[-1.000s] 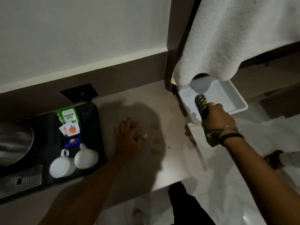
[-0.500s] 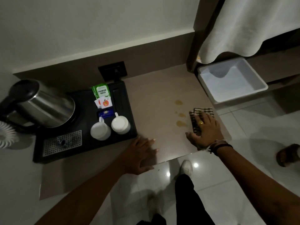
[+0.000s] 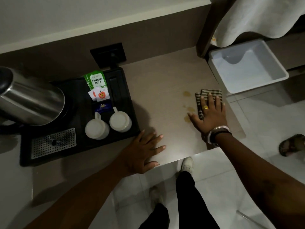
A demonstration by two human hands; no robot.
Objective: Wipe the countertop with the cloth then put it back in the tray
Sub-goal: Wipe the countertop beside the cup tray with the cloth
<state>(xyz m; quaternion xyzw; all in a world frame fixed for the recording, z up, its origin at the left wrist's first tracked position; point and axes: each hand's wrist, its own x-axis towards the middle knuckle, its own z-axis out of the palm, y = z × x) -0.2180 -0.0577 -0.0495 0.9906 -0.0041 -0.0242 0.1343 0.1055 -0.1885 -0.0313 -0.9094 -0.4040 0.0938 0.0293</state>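
Right hand (image 3: 210, 114) lies flat, fingers spread, pressing the striped cloth (image 3: 208, 96) onto the worktop (image 3: 158, 90), just beside yellowish stains (image 3: 187, 94). Left hand (image 3: 143, 151) rests open, palm down, near the front edge. White tray (image 3: 270, 81) sits apart, right of the cloth.

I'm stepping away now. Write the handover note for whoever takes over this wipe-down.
Right hand: flat, pressing the folded striped cloth on the beige countertop.
Left hand: open, braced near the counter's front edge.
White plastic tray: empty, right of the counter.
Done: cloth taken out and laid down.
Left: wipe the yellowish spill spots beside the cloth, then return it to the tray.
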